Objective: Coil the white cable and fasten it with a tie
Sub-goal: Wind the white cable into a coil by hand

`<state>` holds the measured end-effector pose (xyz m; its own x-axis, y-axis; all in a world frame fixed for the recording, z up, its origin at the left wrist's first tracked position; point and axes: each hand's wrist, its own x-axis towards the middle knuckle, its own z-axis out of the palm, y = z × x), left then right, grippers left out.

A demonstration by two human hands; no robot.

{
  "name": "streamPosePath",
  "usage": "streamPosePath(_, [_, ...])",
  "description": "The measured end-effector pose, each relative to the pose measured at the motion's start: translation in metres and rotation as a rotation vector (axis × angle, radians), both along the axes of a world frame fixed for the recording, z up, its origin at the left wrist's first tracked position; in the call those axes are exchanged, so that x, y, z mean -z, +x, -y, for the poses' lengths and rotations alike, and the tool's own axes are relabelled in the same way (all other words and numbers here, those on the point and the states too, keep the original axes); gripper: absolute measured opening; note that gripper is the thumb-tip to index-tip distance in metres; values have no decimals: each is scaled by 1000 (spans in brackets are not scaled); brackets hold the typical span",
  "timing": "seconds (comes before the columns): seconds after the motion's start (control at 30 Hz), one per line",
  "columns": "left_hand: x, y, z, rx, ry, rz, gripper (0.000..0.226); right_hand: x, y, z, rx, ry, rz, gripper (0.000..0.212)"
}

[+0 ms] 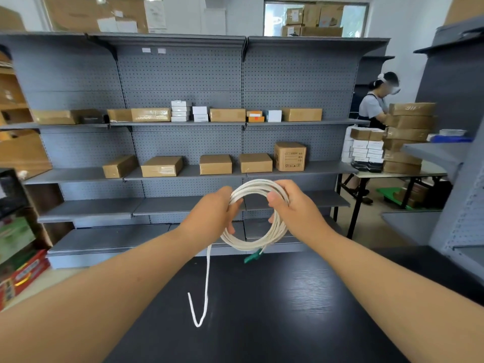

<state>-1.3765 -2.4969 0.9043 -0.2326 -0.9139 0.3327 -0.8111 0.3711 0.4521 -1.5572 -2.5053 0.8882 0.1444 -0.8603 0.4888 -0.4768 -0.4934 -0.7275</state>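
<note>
Holding up a ring of white cable (255,246), two bare hands hang over a black table (275,323). The left hand (217,210) has its fingers curled round the left side of the ring. The right hand (294,208) pinches the top right side between thumb and fingers. One loose end of the cable drops from the left side down to the table and bends back up there. A small green piece (252,256) sticks out at the bottom of the ring; I cannot tell what it is.

Not much writing can be read. A tall brown box (290,156) on the grey shelves (183,74) has black print and small marks on its front, too tiny to read. The white boxes (180,111) higher up have labels that are just as small. A red pack (23,276) low on the left has bright print, all blurred.

Off to the right, another person (373,106) stands behind a folding table (392,174). A stack of brown boxes (408,137) on it hides part of that person. The ring of cable and the two hands cover some of the low shelves.
</note>
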Motion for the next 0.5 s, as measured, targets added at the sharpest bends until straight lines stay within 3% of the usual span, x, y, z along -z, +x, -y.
streamPosePath(0.1, [-7,4,0,8,6,151,17,-3,5,1,-29,18,-89,37])
streamPosePath(0.2, [-13,5,-2,1,34,227,12,-4,10,2,-65,-6,-252,45])
streamPosePath(0.37, [-17,8,-4,24,-9,304,7,-6,19,0,-10,-52,-403,32])
streamPosePath(0.5, [-5,9,-2,54,-44,143,15,-8,21,-5,70,-163,-423,25])
